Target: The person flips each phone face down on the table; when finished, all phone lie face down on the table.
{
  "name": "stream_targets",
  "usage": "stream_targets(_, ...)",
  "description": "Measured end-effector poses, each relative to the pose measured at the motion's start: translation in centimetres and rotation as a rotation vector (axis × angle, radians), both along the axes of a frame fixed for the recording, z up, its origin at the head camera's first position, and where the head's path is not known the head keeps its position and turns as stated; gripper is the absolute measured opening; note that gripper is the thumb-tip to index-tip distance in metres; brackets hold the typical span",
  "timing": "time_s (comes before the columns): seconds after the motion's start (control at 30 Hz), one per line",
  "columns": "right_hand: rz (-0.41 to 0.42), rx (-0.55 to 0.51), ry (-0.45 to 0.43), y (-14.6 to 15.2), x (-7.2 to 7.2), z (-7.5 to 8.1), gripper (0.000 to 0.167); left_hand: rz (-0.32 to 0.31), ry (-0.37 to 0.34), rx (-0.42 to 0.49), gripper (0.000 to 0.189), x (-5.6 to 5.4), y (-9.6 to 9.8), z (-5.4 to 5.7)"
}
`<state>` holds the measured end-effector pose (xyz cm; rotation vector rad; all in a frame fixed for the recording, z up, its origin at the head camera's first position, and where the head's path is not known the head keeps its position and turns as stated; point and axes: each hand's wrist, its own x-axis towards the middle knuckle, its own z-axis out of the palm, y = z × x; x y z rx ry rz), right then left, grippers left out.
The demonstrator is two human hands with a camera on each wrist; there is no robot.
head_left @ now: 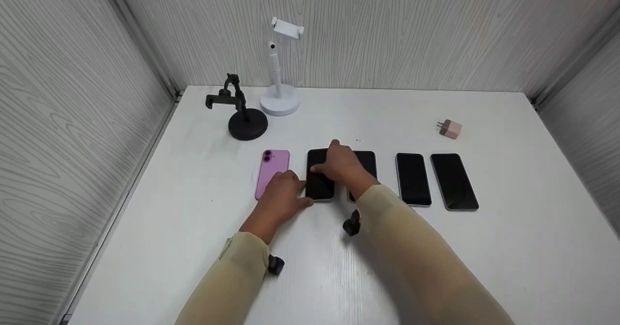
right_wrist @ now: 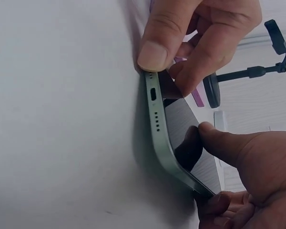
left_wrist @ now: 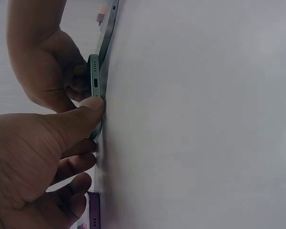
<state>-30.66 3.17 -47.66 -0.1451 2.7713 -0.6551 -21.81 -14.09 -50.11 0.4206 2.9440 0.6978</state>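
A smartphone with a pale green edge (head_left: 319, 189) lies screen up on the white table, between my two hands. My left hand (head_left: 282, 196) holds its near left corner, the thumb on the bottom edge beside the charging port and a finger at the side. From the right, my right hand (head_left: 343, 164) pinches the same phone, its thumb over the dark screen and the other fingers by the right edge. A pink smartphone (head_left: 275, 162) lies back up, partly behind my left hand. Another dark-screened phone (head_left: 366, 160) is partly hidden under my right hand and wrist.
Two more black-screened phones, one (head_left: 413, 179) beside the other (head_left: 454, 182), lie to the right. A pink charger plug (head_left: 451, 129) sits behind them. At the back left stand a black phone stand (head_left: 248, 124) and a white phone stand (head_left: 280, 100). Walls (head_left: 368, 34) enclose the table.
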Motion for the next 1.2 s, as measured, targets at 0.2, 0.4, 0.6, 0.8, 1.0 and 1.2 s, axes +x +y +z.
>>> stream_targets(0.2, 0.026, 0.007, 0.022, 0.9, 0.8, -0.1, 0.083, 0.010, -0.009, 0.004, 0.049, 0.0, 0.0, 0.1)
stream_targets(0.4, 0.022, -0.020, 0.029, 1.6, 1.5, -0.3, 0.085, 0.012, -0.023, 0.005, 0.051, 0.0, 0.0, 0.1)
stream_targets(0.6, -0.010, -0.056, 0.016, 1.8, 2.1, -0.6, 0.084, 0.014, -0.038, 0.013, 0.051, 0.0, -0.1, -0.2)
stream_targets(0.8, -0.006, -0.045, 0.035, 1.8, 2.5, -0.5, 0.077, 0.011, -0.044, 0.011, 0.052, 0.1, -0.1, 0.0)
stream_targets(1.0, 0.005, -0.058, 0.062, 1.8, 3.0, -0.7, 0.066, 0.019, -0.053, 0.013, 0.053, 0.1, 0.0, 0.0)
stream_targets(1.2, 0.033, -0.087, 0.076, 1.9, 4.1, -0.7, 0.054, 0.021, -0.058, 0.017, 0.051, -0.1, -0.1, -0.1)
